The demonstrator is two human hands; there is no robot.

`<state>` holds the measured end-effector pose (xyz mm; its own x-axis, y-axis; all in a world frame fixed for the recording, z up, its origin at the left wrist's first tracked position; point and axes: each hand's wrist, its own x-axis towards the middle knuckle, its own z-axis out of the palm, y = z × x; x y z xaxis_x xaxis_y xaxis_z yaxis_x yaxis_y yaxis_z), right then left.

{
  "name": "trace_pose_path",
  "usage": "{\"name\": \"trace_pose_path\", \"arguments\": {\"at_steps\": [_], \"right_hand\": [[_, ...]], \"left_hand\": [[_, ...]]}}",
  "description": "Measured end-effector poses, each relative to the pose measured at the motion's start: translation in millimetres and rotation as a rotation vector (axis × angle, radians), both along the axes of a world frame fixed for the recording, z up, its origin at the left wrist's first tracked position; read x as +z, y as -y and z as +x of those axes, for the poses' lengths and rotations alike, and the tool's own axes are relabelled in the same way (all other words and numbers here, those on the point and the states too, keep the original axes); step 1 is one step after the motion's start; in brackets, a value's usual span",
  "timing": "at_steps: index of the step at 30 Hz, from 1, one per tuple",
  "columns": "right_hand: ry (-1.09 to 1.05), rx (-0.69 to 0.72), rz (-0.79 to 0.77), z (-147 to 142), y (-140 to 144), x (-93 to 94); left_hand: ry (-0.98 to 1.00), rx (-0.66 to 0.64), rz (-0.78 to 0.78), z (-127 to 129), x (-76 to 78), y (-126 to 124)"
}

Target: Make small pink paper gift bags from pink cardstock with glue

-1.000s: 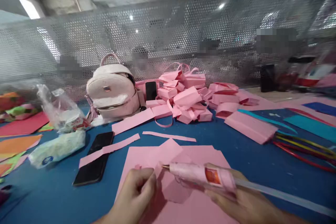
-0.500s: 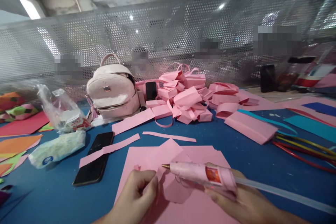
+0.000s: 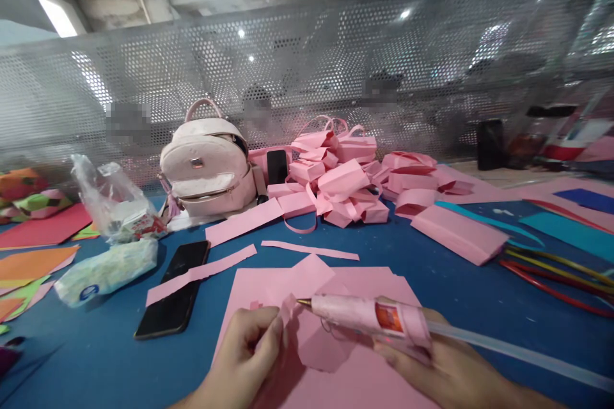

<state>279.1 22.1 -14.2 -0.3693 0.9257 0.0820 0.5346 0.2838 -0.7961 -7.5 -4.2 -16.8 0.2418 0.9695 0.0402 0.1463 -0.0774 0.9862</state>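
My right hand (image 3: 432, 358) is wrapped round a pink hot glue gun (image 3: 352, 314), its brass nozzle pointing left. A long translucent glue stick (image 3: 518, 354) runs out of the back of the gun. In a closed pinch, my left hand (image 3: 247, 351) holds a small pink paper piece (image 3: 288, 308), and the nozzle tip is at or very near its edge. Beneath both hands lie pink paper sheets (image 3: 384, 377), with a cut paper shape (image 3: 321, 342) below the gun.
Left of the sheets, a black phone (image 3: 167, 307) lies under a pink strip (image 3: 225, 263). A tissue pack (image 3: 108, 271), plastic bag (image 3: 119, 204) and white backpack (image 3: 208, 166) stand behind. Folded pink paper boxes (image 3: 343, 179) are piled at the back; coloured cords (image 3: 561, 271) lie right.
My left hand has shifted slightly left and turned, so more of the small paper piece shows beside the nozzle. The glue gun has barely moved.
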Motion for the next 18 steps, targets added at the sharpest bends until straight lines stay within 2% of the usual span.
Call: {"name": "trace_pose_path", "arguments": {"at_steps": [4,6,9,12,14,18], "right_hand": [[-0.019,0.032,0.005,-5,-3,14.5],[-0.071,0.101,-0.036,-10,-3,23.5],[-0.142,0.149,-0.076,-15,-5,31.5],[-0.186,0.04,-0.063,-15,-13,34.6],[-0.2,-0.052,-0.049,-10,-23,38.4],[-0.113,-0.178,-0.012,11,-52,47.1]], "left_hand": [[0.03,0.007,0.005,2,15.5,6],[0.054,0.023,-0.001,3,21.6,7],[0.107,0.065,-0.057,4,23.0,7],[0.178,0.046,-0.07,4,17.7,4],[0.224,0.033,-0.026,4,15.5,3],[0.299,0.063,0.078,7,21.1,6]]}}
